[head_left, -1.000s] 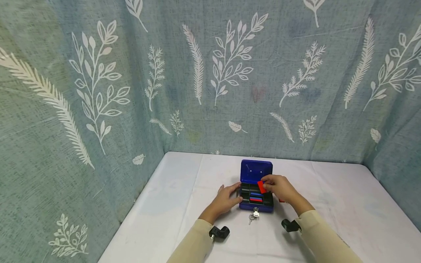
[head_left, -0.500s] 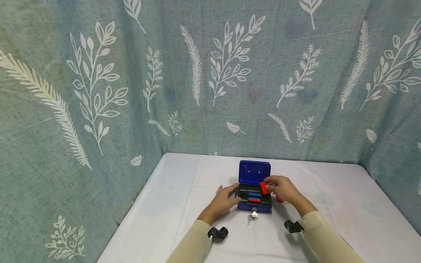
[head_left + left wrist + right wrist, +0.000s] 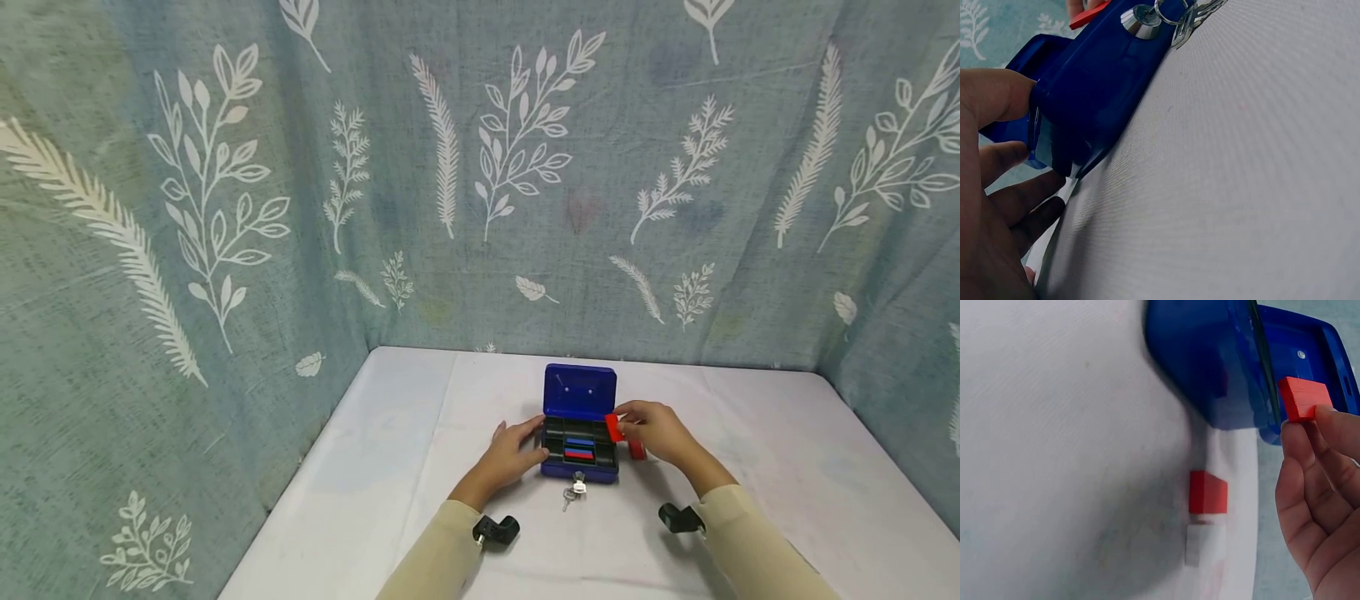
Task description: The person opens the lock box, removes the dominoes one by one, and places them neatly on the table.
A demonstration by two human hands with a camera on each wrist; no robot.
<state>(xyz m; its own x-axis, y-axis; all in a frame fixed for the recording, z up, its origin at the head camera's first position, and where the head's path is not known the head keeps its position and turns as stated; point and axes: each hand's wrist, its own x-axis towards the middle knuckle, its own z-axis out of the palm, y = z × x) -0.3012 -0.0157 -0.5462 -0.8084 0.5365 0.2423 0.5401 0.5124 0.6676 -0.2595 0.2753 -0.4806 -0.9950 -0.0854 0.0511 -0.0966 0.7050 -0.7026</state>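
A blue cash box (image 3: 579,472) with a black tray stands open on the white table. A red block and blue blocks (image 3: 579,442) lie in its middle compartments. My left hand (image 3: 508,454) rests against the box's left side, thumb and fingertips touching its edge and wall in the left wrist view. My right hand (image 3: 657,432) pinches a small flat red wooden block (image 3: 1307,399) between thumb and fingers, above the box's right edge. On the table right of the box lies another red block (image 3: 1208,492), with a white block (image 3: 1204,542) beside it in the right wrist view.
Keys (image 3: 569,497) hang from the lock at the box's front. The raised lid (image 3: 579,392) stands at the back of the box. A leaf-patterned curtain (image 3: 465,183) closes off the back and sides of the white table (image 3: 420,400).
My right hand has moved right with the red block, from over the tray to the box's right edge. The red block on the table shows more now. My left hand stays at the box.
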